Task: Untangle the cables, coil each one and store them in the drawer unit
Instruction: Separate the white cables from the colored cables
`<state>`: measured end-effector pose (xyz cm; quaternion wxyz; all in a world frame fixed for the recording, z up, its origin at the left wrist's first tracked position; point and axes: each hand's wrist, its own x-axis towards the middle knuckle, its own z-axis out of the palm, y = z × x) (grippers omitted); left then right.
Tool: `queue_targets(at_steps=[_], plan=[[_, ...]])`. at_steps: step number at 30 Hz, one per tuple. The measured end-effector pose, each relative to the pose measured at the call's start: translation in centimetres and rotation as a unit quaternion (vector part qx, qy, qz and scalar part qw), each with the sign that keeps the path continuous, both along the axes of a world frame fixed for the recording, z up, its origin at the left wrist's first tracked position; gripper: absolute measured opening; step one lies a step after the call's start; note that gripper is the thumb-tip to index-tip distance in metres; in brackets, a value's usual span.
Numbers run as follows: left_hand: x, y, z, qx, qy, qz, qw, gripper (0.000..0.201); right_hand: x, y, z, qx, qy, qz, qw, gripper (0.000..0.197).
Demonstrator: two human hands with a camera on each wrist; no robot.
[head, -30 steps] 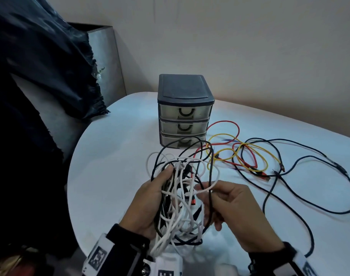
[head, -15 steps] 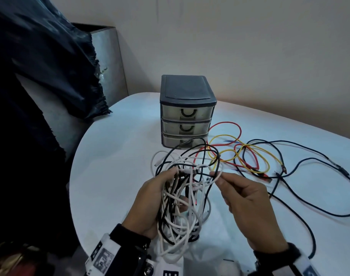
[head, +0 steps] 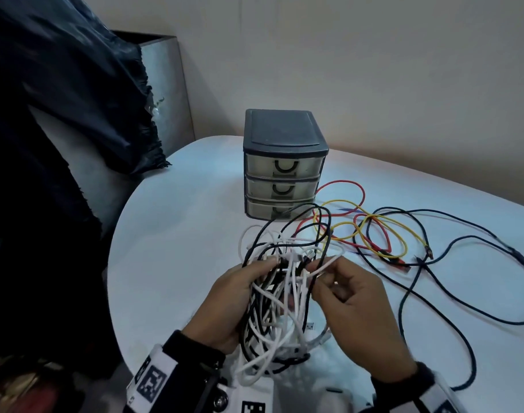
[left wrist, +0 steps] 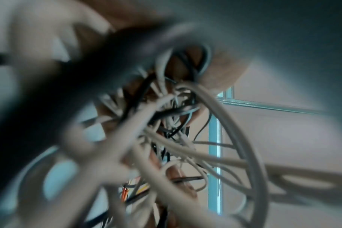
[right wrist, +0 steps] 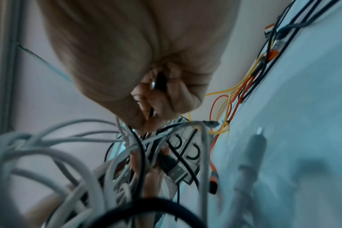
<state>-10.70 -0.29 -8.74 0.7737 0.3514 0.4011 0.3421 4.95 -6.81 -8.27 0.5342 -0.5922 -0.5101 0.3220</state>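
Note:
A tangled bundle of white and black cables (head: 280,302) hangs above the table's near edge, gripped from the left by my left hand (head: 255,281). It fills the blurred left wrist view as the bundle (left wrist: 176,131). My right hand (head: 320,271) is at the bundle's upper right, fingers curled. In the right wrist view its fingers (right wrist: 166,98) pinch a thin black cable (right wrist: 160,81) with a metal-tipped plug. A white loop (head: 329,260) crosses its fingertips. The grey three-drawer unit (head: 284,174) stands behind, all drawers closed, also seen as the drawer unit (right wrist: 185,148).
Red and yellow cables (head: 359,228) lie looped on the white round table (head: 171,248) right of the unit. Long dark cables (head: 463,234) sprawl over the table's right half. A dark cloth (head: 61,114) and a metal box (head: 165,84) stand at the left.
My right hand rose from the bundle's middle to its top, then curled in and closed on a strand. The left hand kept its grip on the bundle.

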Motion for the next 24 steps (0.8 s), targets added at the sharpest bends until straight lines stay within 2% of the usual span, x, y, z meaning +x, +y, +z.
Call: queue_targets(at_steps=[4,11,18,21,24], plan=[[0.0,0.1,-0.2,-0.002,0.017,0.003,1.0,0.029,1.2,0.1,-0.3,-0.003,-0.036,-0.026,0.999,0.025],[-0.2,0.1,0.2,0.081,0.101,-0.057,0.99,0.026,-0.4,0.1,-0.8,-0.02,-0.113,0.017,0.993,0.026],[-0.3,0.3,-0.5,0.112,0.168,-0.09,0.975,0.037,-0.6,0.1,-0.2,0.006,-0.033,-0.006,0.999,0.028],[-0.3,0.6,-0.2,0.068,0.116,-0.025,0.991,0.037,-0.4,0.2,0.0,0.009,-0.007,-0.036,0.999,0.017],[-1.6,1.1,-0.2,0.034,0.018,0.044,0.998,0.026,0.5,0.1,-0.3,0.017,0.008,-0.102,0.995,0.012]])
